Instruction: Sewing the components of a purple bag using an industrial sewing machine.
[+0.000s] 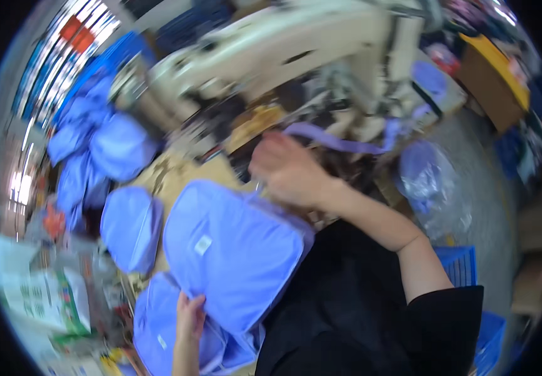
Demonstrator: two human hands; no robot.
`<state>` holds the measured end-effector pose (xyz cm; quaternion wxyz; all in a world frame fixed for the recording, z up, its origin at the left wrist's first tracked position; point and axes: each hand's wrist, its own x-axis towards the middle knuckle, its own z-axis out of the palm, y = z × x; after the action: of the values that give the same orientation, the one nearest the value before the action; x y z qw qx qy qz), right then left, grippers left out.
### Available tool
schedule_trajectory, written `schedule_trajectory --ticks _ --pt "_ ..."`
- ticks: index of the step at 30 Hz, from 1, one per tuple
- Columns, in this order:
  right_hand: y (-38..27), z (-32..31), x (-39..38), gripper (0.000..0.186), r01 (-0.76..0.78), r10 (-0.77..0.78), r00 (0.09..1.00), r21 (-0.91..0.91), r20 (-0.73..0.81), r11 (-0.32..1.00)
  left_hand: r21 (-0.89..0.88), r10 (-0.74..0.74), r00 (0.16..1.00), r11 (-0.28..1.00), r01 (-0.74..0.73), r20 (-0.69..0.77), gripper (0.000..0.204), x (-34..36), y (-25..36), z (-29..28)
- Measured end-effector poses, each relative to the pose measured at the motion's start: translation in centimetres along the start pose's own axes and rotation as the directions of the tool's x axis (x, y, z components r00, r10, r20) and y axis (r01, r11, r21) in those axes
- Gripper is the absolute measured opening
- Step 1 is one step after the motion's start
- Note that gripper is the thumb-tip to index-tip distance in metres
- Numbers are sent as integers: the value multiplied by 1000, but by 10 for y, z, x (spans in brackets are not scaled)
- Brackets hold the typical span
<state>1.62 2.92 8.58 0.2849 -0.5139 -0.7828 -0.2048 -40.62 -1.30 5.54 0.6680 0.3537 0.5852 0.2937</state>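
Gripping near edge of lilac bag (233,250), left hand (191,316) closed on fabric. Right hand (286,169) pinches far edge beside strap (340,143). Bag centre, padded, white label. Sewing machine (271,50) far; bag pile (95,144) left; little room.

**Where things lie at the sewing station**

The sewing machine (283,50) stands at the back of the desk (177,172). Before it lies the padded fabric piece (233,250), between the left grip (189,316) at its near edge and the right grip (283,169) at its far corner. More pieces (95,144) are piled to the left. A strap (340,143) runs right from the right grip. A crate (462,263) sits on the right.
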Motion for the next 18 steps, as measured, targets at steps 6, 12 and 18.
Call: schedule_trajectory --ticks 6,12,18 --pt "4 -64 -109 23 -275 330 920 254 -209 927 859 669 734 302 -413 118 73 23 38 25" --pt "138 -81 -206 22 -843 820 370 213 -438 494 664 587 682 302 -684 436 67 60 83 123" --pt "295 -21 -293 27 -886 888 458 -56 44 460 62 667 699 711 -701 259 47 111 83 237"
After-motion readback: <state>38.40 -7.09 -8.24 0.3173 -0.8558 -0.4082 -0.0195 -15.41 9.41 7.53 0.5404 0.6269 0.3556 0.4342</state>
